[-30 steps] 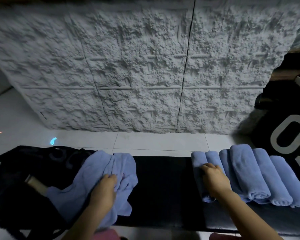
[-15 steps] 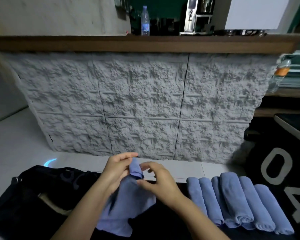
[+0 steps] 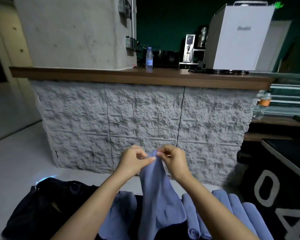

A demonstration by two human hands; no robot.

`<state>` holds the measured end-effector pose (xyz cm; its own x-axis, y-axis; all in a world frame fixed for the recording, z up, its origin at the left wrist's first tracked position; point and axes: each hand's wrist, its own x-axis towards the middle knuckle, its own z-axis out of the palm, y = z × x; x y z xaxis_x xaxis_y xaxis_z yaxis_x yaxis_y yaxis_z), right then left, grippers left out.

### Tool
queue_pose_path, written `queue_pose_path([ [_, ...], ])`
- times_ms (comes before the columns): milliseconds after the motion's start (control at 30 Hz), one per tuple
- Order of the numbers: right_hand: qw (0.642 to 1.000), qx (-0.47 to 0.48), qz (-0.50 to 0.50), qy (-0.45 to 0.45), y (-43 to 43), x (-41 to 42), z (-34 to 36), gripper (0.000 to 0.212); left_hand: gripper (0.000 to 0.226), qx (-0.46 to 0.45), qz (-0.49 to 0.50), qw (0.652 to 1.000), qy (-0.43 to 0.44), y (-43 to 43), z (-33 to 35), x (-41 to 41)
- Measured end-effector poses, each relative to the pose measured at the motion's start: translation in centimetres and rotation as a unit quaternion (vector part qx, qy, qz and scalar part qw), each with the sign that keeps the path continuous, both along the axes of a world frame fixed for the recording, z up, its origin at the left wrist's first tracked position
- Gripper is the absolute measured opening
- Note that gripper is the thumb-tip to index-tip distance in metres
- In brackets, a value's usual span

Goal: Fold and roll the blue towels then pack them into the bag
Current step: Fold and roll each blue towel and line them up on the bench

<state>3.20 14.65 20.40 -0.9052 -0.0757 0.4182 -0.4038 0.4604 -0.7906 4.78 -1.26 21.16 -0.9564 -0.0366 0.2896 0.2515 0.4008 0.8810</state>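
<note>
item: blue towel (image 3: 160, 196), 1 piece, hanging limp. we judge it light, soft, floppy. our left hand (image 3: 133, 160) and right hand (image 3: 173, 161) both pinch its top edge; corners would suit best.

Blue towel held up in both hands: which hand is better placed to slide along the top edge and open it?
Probably the right hand. Its fingertips only pinch the top of the blue towel, while the left hand clamps the same corner with its thumb and can anchor it.
</note>
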Motion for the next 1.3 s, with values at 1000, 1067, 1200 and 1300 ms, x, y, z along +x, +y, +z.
queue_pose_path([
  [1000,0.902,-0.162,0.323,-0.238,6.8,6.5,4.4,0.017,0.017,0.401,-0.164,0.89,-0.144,-3.6,5.6,3.1],
  [1067,0.885,-0.137,0.345,-0.28,6.9,6.9,4.1,0.023,0.012,0.392,-0.136,0.901,-0.125,-3.5,6.1,3.0],
  [1200,0.932,-0.043,0.274,-0.233,7.1,7.4,3.6,0.018,0.024,0.203,-0.05,0.974,-0.087,-4.2,5.5,2.7],
  [1300,0.951,-0.168,0.195,-0.173,5.5,7.6,4.0,0.016,0.025,0.102,-0.025,0.991,-0.083,-3.2,4.6,3.1],
])
